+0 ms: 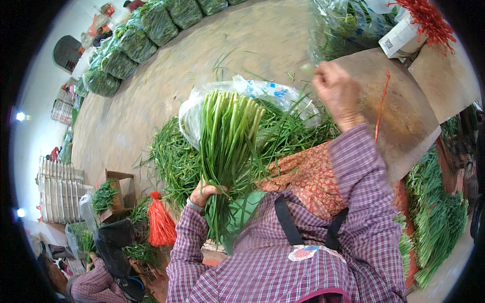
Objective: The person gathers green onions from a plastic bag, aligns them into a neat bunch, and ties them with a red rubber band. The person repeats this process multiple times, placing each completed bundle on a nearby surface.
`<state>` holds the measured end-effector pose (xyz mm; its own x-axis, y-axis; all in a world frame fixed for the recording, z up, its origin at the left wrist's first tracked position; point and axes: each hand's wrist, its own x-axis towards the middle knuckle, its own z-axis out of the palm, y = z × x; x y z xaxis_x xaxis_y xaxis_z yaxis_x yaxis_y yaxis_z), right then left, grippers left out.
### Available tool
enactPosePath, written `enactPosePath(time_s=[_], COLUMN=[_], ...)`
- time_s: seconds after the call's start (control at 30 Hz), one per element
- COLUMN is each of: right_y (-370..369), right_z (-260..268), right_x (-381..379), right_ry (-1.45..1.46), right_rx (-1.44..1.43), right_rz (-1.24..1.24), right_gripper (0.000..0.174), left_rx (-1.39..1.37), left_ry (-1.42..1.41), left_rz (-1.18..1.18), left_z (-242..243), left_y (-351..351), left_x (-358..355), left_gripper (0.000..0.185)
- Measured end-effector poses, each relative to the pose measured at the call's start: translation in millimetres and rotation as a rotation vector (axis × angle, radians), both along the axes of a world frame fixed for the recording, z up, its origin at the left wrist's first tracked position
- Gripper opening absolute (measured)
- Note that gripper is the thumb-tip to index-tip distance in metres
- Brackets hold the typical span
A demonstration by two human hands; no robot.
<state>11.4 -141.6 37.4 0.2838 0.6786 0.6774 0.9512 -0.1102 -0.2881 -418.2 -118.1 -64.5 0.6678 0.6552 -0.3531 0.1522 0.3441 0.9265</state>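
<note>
My left hand grips a thick bunch of green leafy stalks, holding it by the leaves. The pale cut ends point away from me, and the leaf tips hang down by my lap. My right hand is raised to the right of the bunch, blurred, with its fingers pinched together. At its fingertips is a small pale-green scrap, too blurred to name. Beneath the bunch lies a heap of loose green stalks. A clear plastic bag with blue print lies behind the bunch, over part of the heap.
One red tie lies on a brown board; more red ties top a white box. Red strands hang left. Bundled greens lie right. Bagged greens line the far floor. Another person sits lower left.
</note>
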Motion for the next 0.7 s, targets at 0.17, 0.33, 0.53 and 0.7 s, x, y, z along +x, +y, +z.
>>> enactPosePath(time_s=[0.17, 0.33, 0.53, 0.7], right_y=[-19.0, -18.0, -17.3, -38.2], right_z=[-15.2, -44.7, -36.1, -17.5], right_x=[-11.7, -114.0, -70.1, 9.9], right_ry=[0.085, 0.588, 0.189, 0.085], right_rx=[-0.271, -0.352, -0.182, -0.462], right_rz=[0.083, 0.586, 0.362, 0.076], right_gripper=[0.046, 0.056, 0.008, 0.021], left_rx=[-0.050, 0.039, 0.190, 0.055], left_ry=[0.052, 0.069, 0.086, 0.052], left_rz=[0.163, 0.106, 0.210, 0.293], left_z=[-5.6, 4.2, 10.2, 0.3], left_y=[-5.4, -4.2, -3.8, 4.1], left_x=[-2.6, 22.2, 11.0, -5.9], left_gripper=[0.041, 0.038, 0.036, 0.036])
